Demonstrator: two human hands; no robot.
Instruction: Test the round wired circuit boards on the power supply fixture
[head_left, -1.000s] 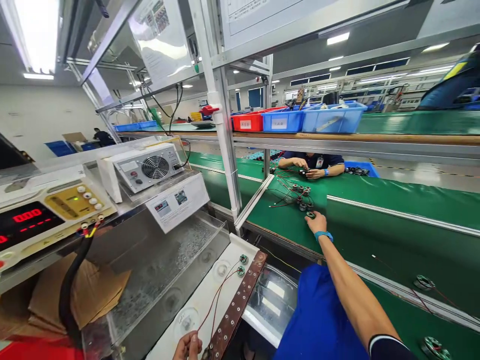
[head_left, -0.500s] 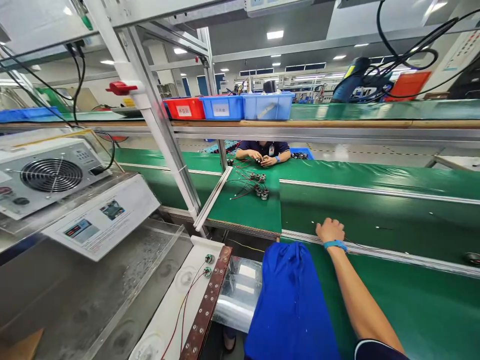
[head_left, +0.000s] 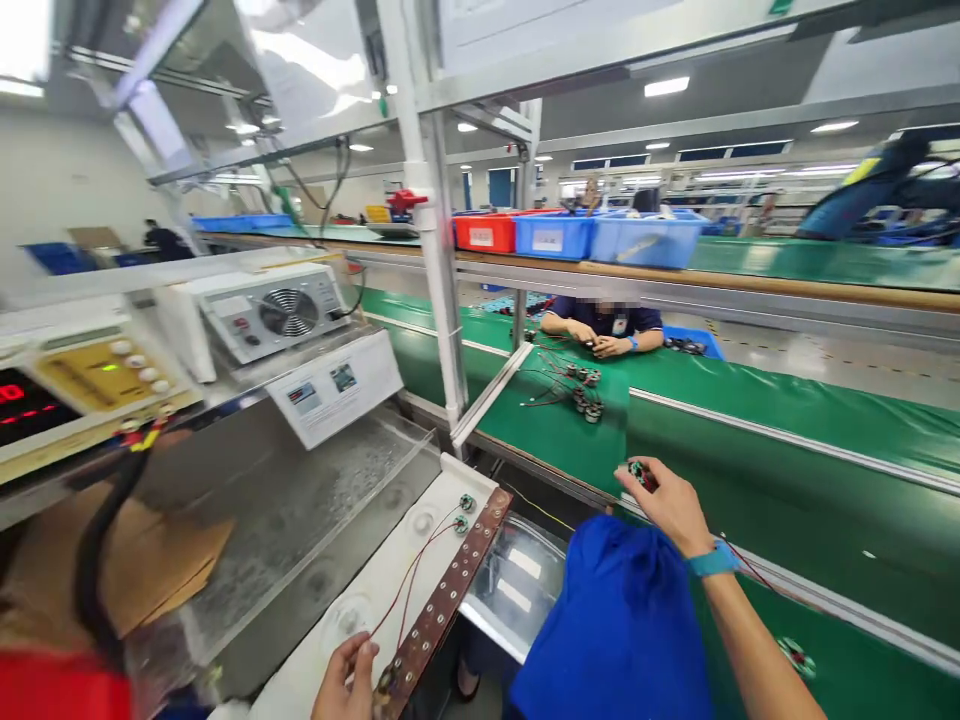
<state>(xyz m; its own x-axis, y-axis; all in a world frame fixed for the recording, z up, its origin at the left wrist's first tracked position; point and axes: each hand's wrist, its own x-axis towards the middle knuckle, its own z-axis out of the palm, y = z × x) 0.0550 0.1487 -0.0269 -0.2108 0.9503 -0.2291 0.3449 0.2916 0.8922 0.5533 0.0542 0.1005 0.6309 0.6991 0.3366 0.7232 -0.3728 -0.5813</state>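
Observation:
My right hand (head_left: 671, 505), a blue band on its wrist, is raised above the green bench by the metal rail. Its thumb and fingers close around a small round motor stator (head_left: 637, 470) with a green board; a red wire trails behind the wrist. At the bottom, my left hand (head_left: 346, 680) has thumb and fingertips pinched together at a red wire (head_left: 384, 615). That wire runs up to two green-topped stators (head_left: 463, 512) lying on the white ledge, beside a brown strip with metal eyelets (head_left: 450, 590).
Another stator (head_left: 796, 657) lies on the green bench at right. Several wired motor parts (head_left: 586, 390) sit on the green board ahead, before a co-worker's hands (head_left: 600, 340). A metal post (head_left: 442, 300) and machine (head_left: 277, 310) stand left. A blue cloth (head_left: 615, 620) covers the front.
The view has swung left. My left hand has come into view at the red wires. My right hand, earlier over the rail with no part visible, now holds a stator up.

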